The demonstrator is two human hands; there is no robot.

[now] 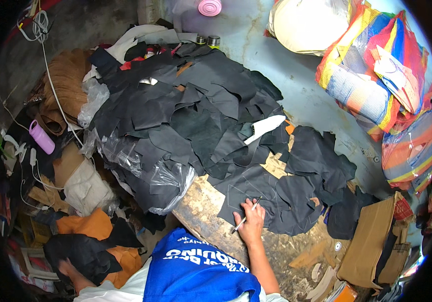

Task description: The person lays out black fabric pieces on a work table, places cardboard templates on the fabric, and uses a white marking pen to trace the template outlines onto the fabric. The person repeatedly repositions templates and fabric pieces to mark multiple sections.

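My right hand [250, 221] rests on the worn wooden tabletop [196, 219] and the edge of a black leather-like sheet. Its fingers close around a slim silver pen [241, 224], which lies slantwise across the hand. Pale outlines are drawn on that black sheet [236, 189], just beyond my fingers. Low on the left, my left hand [68, 269] is at a loose black piece [82, 254] lying over orange material [89, 224]. Blur and the black piece obscure its fingers, so I cannot tell whether it grips.
A large heap of black pieces [191, 100] covers most of the table, with clear plastic [173, 186] at its near edge. An opened cardboard box [367, 241] stands at the right. Striped bags [377, 70] hang by the wall. A purple bottle [42, 137] and a white cable [55, 90] are left.
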